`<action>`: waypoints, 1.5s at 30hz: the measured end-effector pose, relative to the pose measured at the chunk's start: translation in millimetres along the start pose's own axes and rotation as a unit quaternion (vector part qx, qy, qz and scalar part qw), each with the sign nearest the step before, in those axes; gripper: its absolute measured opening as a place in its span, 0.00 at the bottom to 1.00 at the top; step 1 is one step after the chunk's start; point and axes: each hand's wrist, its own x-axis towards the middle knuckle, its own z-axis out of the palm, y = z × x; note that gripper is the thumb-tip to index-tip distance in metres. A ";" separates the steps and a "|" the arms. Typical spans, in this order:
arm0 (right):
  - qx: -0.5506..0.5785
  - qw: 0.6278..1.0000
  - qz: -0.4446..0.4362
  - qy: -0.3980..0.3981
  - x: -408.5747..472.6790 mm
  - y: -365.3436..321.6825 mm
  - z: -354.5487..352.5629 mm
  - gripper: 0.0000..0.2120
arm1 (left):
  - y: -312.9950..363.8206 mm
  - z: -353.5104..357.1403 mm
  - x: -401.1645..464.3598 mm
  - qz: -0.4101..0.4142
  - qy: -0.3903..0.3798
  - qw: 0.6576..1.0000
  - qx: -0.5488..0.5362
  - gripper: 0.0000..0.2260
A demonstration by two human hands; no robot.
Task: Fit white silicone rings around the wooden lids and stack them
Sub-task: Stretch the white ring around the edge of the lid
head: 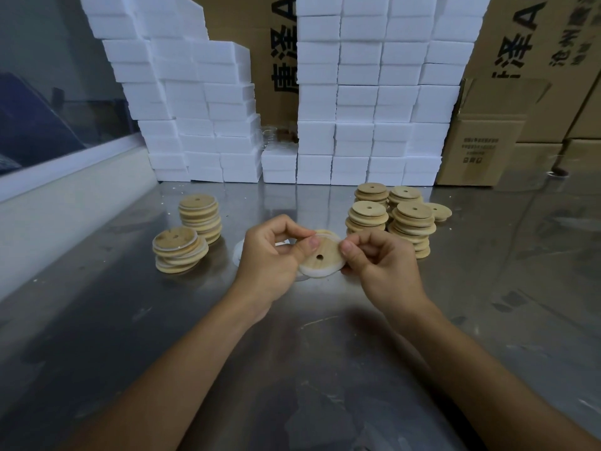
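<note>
1. Left hand (270, 255) and right hand (379, 260) both pinch one wooden lid (320, 257) held above the table's middle; thumbs press its upper rim; a white silicone ring (317, 271) sits round its lower edge.
2. Ringed lids: two stacks (187, 234) toward the left edge; bare lids: a cluster of stacks (395, 216) toward the right, near the far edge.
3. Loose white rings (240, 253) lie on the table just behind the left hand.
4. Near half of the steel table (309, 369) carries only the forearms; open room between the two groups.
5. Far edge: white foam blocks (357, 109) stacked high; cardboard boxes (487, 141) at the far right corner.
</note>
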 end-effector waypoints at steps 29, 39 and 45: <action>-0.115 0.991 -0.055 0.045 -6.5 3.4 8.7 0.06 | 1.8 -0.7 1.6 0.024 0.018 0.994 0.104 0.11; 0.030 0.998 0.030 0.037 -3.7 -4.1 6.2 0.06 | 8.3 1.4 0.3 -0.046 0.020 0.999 0.019 0.08; 0.060 0.997 0.034 0.033 -5.9 -8.7 7.6 0.04 | 12.0 0.5 -1.2 -0.067 0.035 0.997 -0.008 0.08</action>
